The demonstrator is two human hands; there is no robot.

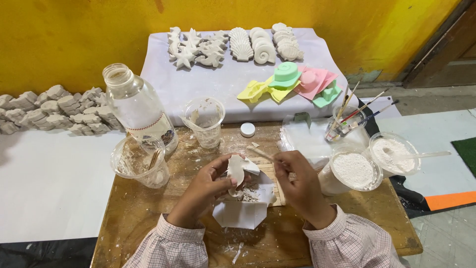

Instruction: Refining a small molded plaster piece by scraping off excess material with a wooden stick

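Head view: the person's two hands met over a wooden table.
Left hand: its fingers were curled shut around a small white plaster piece, held just above a white paper with crumbs on it.
Right hand: its fingers were pinched shut on a thin wooden stick, whose tip was close to the plaster piece.
How the piece would handle: it looked light, stiff and dusty, and thin parts could snap, so the thick middle seemed the safest place to hold.
Bottle: clear plastic, no cap, with a band label low down, left of the hands.
White cap: small and round, lying alone near the table's back edge.
Tubs: two clear round ones with white powder, on the right.
Moulds: soft yellow, green and pink shapes, on a white cloth behind.
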